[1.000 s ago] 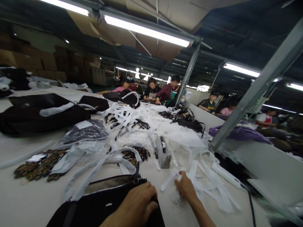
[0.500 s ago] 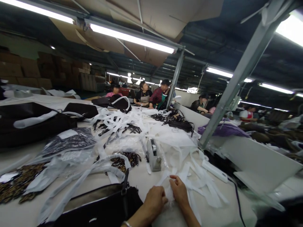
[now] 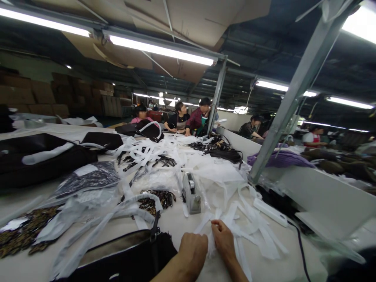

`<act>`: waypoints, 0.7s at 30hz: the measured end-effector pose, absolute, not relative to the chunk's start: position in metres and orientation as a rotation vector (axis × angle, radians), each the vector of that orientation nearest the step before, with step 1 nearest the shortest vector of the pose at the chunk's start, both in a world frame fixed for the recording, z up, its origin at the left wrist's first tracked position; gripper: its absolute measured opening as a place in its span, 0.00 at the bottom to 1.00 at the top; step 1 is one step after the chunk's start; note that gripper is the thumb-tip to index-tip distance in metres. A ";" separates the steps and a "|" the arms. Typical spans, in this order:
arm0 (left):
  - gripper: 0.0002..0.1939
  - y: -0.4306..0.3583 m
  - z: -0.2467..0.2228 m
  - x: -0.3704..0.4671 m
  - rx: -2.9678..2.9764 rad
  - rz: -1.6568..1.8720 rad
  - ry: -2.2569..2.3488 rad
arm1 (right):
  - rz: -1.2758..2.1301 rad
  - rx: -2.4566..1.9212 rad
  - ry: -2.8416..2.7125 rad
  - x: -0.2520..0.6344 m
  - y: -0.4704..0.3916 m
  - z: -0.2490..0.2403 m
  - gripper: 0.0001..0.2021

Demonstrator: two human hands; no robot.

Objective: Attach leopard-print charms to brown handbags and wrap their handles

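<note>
My left hand (image 3: pixel 192 252) is closed in a fist at the bottom centre, on thin white material (image 3: pixel 210 243) that shows between my hands. Just right of it, my right hand (image 3: pixel 223 239) pinches the same white material, thumb and forefinger together. Left of my hands lies a black bag (image 3: pixel 126 258) with its strap upright and white-wrapped handles (image 3: pixel 96 231) beside it. A grey tape dispenser (image 3: pixel 192 197) stands beyond my hands. White strips (image 3: pixel 261 231) spread to the right.
A white power strip (image 3: pixel 270 212) with a black cable lies at the right, near a slanting metal post (image 3: pixel 282 113). Plastic-wrapped goods (image 3: pixel 88 176) and patterned brown pieces (image 3: pixel 26 231) lie left. Several people sit or lean beyond the table, one in a dark red top (image 3: pixel 194 120).
My left hand has turned so its back faces up, its fingers now hidden underneath. My right hand's thumb and forefinger have drawn together. The view has shifted slightly.
</note>
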State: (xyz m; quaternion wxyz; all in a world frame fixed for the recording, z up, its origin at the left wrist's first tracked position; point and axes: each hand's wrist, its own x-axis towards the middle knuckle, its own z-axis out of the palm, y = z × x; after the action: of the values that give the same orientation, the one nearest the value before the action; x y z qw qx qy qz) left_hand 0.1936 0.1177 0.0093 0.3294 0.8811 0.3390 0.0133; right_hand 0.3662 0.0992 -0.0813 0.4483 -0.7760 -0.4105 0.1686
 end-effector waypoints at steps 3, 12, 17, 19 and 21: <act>0.14 0.108 0.035 0.177 2.415 -0.022 0.954 | 0.419 -1.942 -1.020 0.367 0.100 -0.081 0.17; 0.20 0.116 0.086 0.025 1.773 0.530 1.114 | 0.414 -2.000 -1.016 0.372 0.100 -0.075 0.21; 0.28 0.118 0.060 -0.013 1.216 0.869 1.131 | 0.211 -1.938 -1.040 0.364 0.094 -0.049 0.22; 0.28 0.114 0.048 -0.005 1.176 0.875 1.089 | 0.308 -1.836 -1.049 0.341 0.090 -0.027 0.21; 0.28 0.111 0.039 0.010 1.195 0.829 1.039 | 0.579 -1.701 -1.090 0.307 0.086 -0.002 0.22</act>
State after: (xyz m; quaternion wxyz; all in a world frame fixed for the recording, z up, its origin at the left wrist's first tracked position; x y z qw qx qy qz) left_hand 0.0096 0.1106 0.0386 0.6265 0.5212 0.4530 0.3614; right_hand 0.3074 0.0863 -0.0020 0.4967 -0.7025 -0.4501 0.2392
